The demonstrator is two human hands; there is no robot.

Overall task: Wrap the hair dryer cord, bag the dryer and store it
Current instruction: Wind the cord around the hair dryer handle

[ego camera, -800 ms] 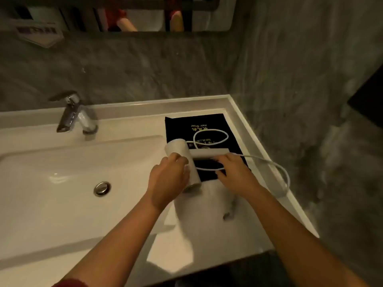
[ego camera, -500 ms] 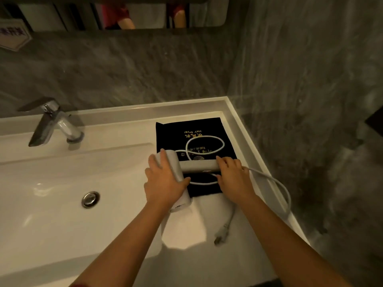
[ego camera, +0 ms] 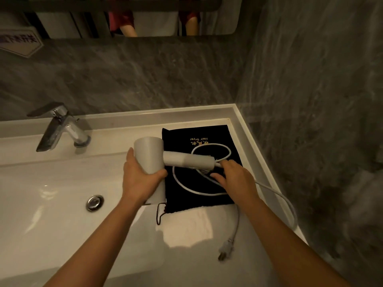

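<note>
Lifted higher now, dryer tipped up off the bag. Left hand wrapped round the barrel; right hand loose, pinching cord at the handle's end. Bag flat on white counter, plug beside. Grey marbled walls. Barrel's near end hidden behind the left hand; gold lettering blurred.

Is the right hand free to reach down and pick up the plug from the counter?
Probably yes. The plug lies bare on the counter, beside the right forearm, with nothing on top of it. The right hand is by the dryer's handle on the cord and would have to let go first.
</note>
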